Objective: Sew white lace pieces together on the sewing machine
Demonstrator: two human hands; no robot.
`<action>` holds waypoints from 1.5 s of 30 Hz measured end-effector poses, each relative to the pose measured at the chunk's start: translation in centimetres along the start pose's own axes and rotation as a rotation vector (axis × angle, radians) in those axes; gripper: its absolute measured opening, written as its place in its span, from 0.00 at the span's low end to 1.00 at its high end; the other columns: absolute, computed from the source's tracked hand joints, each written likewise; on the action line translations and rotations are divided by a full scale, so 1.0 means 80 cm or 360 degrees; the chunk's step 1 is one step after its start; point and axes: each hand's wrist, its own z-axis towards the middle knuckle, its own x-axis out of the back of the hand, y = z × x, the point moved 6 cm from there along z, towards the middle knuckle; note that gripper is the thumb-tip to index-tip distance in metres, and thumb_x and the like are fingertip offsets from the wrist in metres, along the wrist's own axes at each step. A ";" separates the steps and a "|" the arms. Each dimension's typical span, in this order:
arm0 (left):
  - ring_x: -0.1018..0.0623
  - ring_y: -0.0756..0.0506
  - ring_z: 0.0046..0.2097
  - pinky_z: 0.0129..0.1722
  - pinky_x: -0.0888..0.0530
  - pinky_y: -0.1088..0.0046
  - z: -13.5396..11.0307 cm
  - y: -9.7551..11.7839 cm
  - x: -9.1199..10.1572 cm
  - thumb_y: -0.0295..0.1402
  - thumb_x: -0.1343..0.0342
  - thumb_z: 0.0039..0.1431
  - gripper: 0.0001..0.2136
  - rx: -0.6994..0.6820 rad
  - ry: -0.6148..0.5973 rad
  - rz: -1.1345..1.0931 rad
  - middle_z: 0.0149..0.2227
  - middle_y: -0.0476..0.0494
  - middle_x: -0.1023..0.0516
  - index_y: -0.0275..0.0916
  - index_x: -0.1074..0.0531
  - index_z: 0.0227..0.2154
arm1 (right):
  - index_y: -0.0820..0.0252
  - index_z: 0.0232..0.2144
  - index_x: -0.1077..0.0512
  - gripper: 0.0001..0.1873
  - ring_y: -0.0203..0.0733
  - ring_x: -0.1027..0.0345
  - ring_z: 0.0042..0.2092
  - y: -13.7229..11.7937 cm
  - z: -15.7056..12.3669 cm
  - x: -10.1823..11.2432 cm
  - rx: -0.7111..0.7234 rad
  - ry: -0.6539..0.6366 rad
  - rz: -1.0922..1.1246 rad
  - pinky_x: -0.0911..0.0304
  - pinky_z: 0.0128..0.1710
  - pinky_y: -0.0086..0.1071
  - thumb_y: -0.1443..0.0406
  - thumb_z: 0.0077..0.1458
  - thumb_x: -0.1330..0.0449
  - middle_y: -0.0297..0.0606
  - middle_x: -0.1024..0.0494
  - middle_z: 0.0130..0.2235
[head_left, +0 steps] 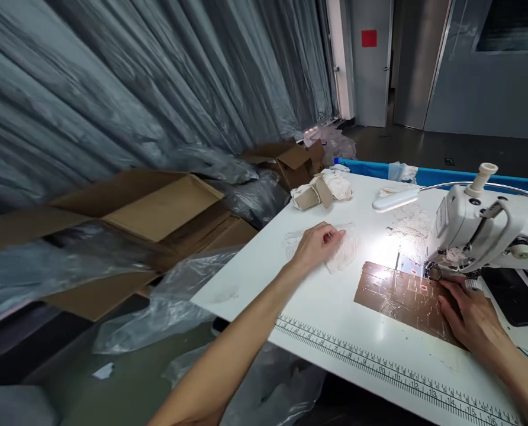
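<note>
My left hand (pixel 318 245) is over the left part of the white sewing table (pixel 255 272), fingers curled in a pinch on a thin, pale lace piece (pixel 344 254). The lace spreads flat on both sides of the hand. My right hand (pixel 472 310) lies on a brown, tape-covered sheet (pixel 397 296), thumb and forefinger apart, fingertips close to the presser foot of the white sewing machine (pixel 508 228). Fabric under the foot, if any, is hard to make out. The other fingers of that hand are partly hidden.
A lamp (pixel 395 200) lights the needle area, with more lace (pixel 410 225) behind it. Bundled lace with cardboard (pixel 321 192) sits at the far left corner. A printed ruler (pixel 379 367) runs along the front edge. Open cardboard boxes (pixel 161 207) and plastic bags stand left.
</note>
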 end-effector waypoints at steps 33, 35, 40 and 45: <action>0.21 0.40 0.41 0.40 0.24 0.63 -0.119 0.150 -0.072 0.47 0.31 0.45 0.41 0.0416 -0.1483 -0.1579 0.39 0.42 0.23 0.39 0.41 0.60 | 0.61 0.29 0.30 0.13 0.32 0.39 0.29 -0.130 -0.015 0.063 -0.0175 -0.1264 0.1599 0.41 0.29 0.24 0.57 0.59 0.45 0.32 0.31 0.27; 0.21 0.41 0.42 0.41 0.24 0.65 -0.118 0.149 -0.066 0.41 0.33 0.47 0.34 0.0234 -0.1493 -0.1321 0.41 0.44 0.22 0.42 0.36 0.58 | 0.61 0.26 0.33 0.14 0.31 0.43 0.27 -0.129 -0.022 0.063 -0.0220 -0.1348 0.1658 0.45 0.27 0.23 0.58 0.58 0.44 0.30 0.34 0.25; 0.23 0.42 0.45 0.33 0.27 0.73 -0.111 0.146 -0.046 0.37 0.42 0.54 0.23 -0.0212 -0.1360 -0.0974 0.50 0.42 0.24 0.45 0.31 0.54 | 0.61 0.26 0.36 0.20 0.27 0.51 0.25 -0.119 -0.039 0.053 -0.0495 -0.1555 0.2185 0.53 0.23 0.22 0.51 0.55 0.39 0.27 0.41 0.24; 0.28 0.50 0.28 0.25 0.33 0.76 -0.087 0.138 -0.051 0.37 0.50 0.61 0.16 -0.0523 -0.1201 -0.0611 0.35 0.47 0.22 0.43 0.25 0.48 | 0.63 0.31 0.31 0.22 0.29 0.47 0.26 -0.072 -0.022 0.042 -0.0578 -0.1532 0.2029 0.51 0.23 0.24 0.49 0.50 0.36 0.30 0.35 0.27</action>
